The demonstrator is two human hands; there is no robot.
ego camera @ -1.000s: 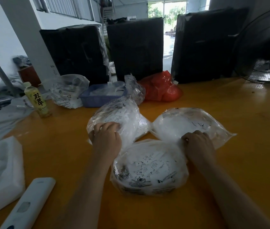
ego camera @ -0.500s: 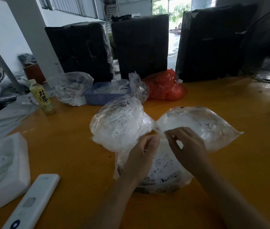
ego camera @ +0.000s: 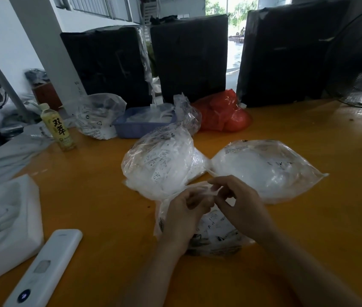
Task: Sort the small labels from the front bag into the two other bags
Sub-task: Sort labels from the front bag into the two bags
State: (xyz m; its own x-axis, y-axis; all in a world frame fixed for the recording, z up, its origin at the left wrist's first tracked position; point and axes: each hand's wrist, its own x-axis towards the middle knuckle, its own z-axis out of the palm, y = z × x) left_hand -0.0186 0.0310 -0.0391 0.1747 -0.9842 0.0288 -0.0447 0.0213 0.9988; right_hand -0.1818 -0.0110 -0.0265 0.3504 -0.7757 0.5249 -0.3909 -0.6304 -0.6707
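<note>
Clear crinkled plastic at the mouth of the front bag of small white printed labels is pinched between the left hand and right hand, seemingly to open it, before labels go into the two bulging clear bags behind, left and right.

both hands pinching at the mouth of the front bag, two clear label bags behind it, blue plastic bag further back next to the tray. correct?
One error: the bag beside the blue tray is red, not blue, as the head view shows. The rest holds: left hand and right hand work at the front bag mouth, two clear bags behind.
</note>
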